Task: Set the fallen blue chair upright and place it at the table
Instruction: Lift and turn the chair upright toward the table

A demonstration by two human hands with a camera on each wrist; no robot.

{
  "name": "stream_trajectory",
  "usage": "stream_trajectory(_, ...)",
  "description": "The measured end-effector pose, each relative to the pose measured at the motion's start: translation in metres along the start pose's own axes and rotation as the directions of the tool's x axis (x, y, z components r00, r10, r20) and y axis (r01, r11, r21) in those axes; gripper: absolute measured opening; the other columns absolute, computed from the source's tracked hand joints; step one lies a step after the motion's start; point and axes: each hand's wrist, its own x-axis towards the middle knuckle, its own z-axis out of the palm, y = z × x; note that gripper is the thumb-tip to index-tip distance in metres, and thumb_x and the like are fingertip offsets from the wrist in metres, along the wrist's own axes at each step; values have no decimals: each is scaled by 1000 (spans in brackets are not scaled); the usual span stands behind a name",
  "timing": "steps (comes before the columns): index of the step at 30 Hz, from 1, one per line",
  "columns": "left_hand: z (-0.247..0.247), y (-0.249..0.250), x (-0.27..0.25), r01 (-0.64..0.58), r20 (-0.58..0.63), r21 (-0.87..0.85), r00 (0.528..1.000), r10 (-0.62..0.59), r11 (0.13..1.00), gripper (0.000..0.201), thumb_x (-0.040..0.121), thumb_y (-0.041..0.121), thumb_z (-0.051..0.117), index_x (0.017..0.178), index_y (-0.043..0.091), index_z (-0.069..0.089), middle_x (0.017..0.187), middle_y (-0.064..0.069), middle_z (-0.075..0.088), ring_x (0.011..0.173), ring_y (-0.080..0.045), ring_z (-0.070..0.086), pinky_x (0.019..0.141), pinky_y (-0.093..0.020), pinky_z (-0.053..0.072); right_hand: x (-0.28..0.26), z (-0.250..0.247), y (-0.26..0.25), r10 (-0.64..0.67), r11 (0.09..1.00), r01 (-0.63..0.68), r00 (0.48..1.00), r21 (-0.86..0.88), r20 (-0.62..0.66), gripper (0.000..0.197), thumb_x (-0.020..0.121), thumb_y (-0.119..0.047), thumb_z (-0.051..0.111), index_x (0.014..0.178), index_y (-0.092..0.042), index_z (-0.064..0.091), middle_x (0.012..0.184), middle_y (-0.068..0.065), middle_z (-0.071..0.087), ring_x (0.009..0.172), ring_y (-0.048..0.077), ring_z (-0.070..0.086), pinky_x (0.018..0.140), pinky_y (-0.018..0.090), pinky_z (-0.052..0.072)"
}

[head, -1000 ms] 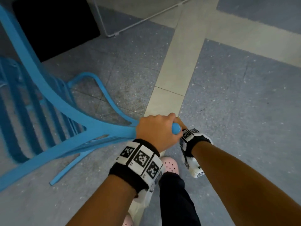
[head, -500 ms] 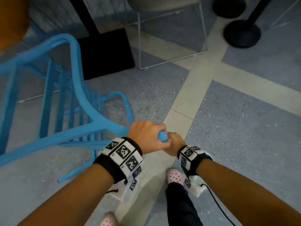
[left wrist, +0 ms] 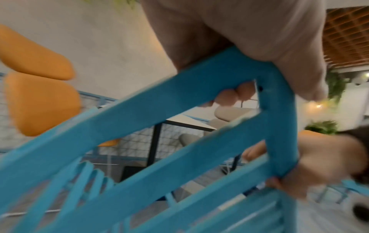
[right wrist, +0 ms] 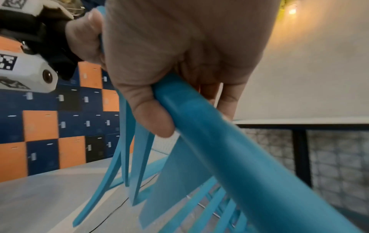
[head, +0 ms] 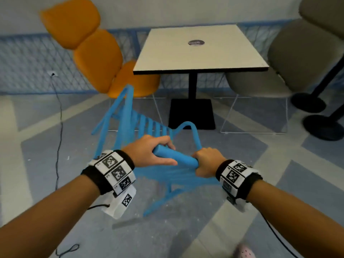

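- Blue plastic fills the near view: the blue chair [head: 130, 131] is held by its top rail, the rounded bar nearest the person, with both hands curled around it.
- Left hand [head: 150, 153] wraps the left end of that rail, fingers over the top and thumb underneath; the left wrist view shows its fingertips [left wrist: 235, 96] coming through behind the bar.
- Right hand [head: 206, 162] closes round the right end of the same rail, just beside the left hand, the thumb [right wrist: 153, 116] pressed along the bar.
- Gripping the rail at both ends probably lets the person steer the tilted chair and keep it from twisting while its weight swings.
- Beyond the hands, the chair leans away from the person, slatted back and seat sloping down and forward, legs pointing toward the floor [head: 260, 183]; it looks partly raised, not yet standing square.
- Farther past the chair stands the bench [head: 201, 53], a square pale top on a black post and base, well apart from the chair.
- Left of the bench is an orange padded chair [head: 96, 58]; right of it, a grey padded chair [head: 301, 58].
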Motion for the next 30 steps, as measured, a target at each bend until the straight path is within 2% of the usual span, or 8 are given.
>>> stream_trajectory(3,-37,-38,-45,23,-149,-81,988,-35,996,55,52,84,52,82,39,57,75,1,67,60,-18,60,54,-21,47,22,-23,-51,-50,999,50,998,15,-26,35,75,-12,60,52,-25,36,58,2,44,71,31,54,60,31,36)
stream_trajectory(5,-59,-56,-71,49,-178,-97,982,-66,994,53,51,86,50,79,42,57,91,2,63,69,-17,60,55,-16,46,34,-30,-79,-106,994,107,994,30,-40,39,75,-10,60,50,-23,32,55,-3,37,67,27,49,59,32,37)
stream_trajectory(10,-100,-85,-136,165,-177,29,971,-158,986,67,54,87,45,76,26,61,88,8,62,70,-11,59,54,-17,43,57,-23,-129,-286,941,294,956,166,-70,15,78,-14,65,92,-10,60,83,3,44,77,20,42,66,34,36)
stream_trajectory(14,-117,-101,-179,275,-186,304,956,-226,912,30,66,64,57,76,36,57,62,12,64,56,-4,56,52,-16,41,63,8,-111,-142,967,153,988,205,-67,29,82,-26,65,106,-11,58,101,9,52,93,30,54,78,38,44)
stream_trajectory(17,-113,-114,-196,351,-203,548,936,-287,759,40,66,56,39,72,26,65,59,1,72,49,-20,64,41,-11,23,67,17,-104,-96,989,91,995,114,33,27,85,-34,61,103,-14,60,106,11,62,99,32,58,82,41,47)
stream_trajectory(22,-115,-148,-243,457,-272,494,889,-368,740,65,70,77,25,72,23,62,53,-4,69,43,-27,62,41,-24,41,89,9,-148,-205,978,208,973,-16,105,32,86,-41,57,114,-26,58,103,9,70,96,31,62,80,39,51)
stream_trajectory(26,-92,-161,-271,538,-288,406,843,-455,739,40,64,63,38,78,29,54,46,-8,67,38,-29,61,41,-22,37,109,1,-170,-252,958,266,959,-105,134,31,85,-44,58,107,-23,62,101,9,70,97,32,62,79,38,50)
stream_trajectory(30,-72,-177,-290,579,-373,358,808,-456,733,45,64,62,38,83,27,60,47,-6,68,39,-29,62,45,-17,28,135,-23,-191,-297,922,322,944,-214,141,27,82,-45,60,97,-23,66,99,8,71,95,31,63,75,36,47)
